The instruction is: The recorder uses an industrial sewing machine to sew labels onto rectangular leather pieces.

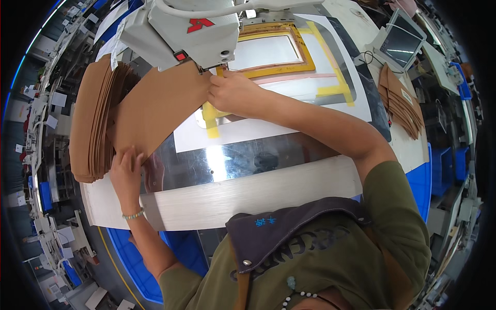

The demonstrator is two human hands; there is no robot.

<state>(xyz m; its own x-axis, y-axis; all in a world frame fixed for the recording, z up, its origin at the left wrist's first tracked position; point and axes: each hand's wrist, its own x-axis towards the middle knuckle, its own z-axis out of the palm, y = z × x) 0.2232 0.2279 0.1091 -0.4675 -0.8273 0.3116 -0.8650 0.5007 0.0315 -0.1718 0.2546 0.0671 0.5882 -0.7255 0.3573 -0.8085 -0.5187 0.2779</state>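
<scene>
A flat brown fabric piece (160,103) lies slanting from the stack at the left up to the sewing machine head (194,36). My left hand (126,168) is at its lower end, fingers bent and closed on the edge. At the upper right corner of the same piece, close beside the machine's needle area, my right hand (232,93) pinches the cloth with its fingers drawn together. Right of that hand lies a yellow-edged rectangular sewing frame (310,62) with a white middle. The fingertips of my right hand are partly hidden.
A thick stack of brown fabric pieces (90,124) drapes at the table's left. More brown pieces (400,101) lie at the right, near a screen (400,41). A shiny metal plate (227,165) covers the table before me. Blue bins (421,186) stand below the table edge.
</scene>
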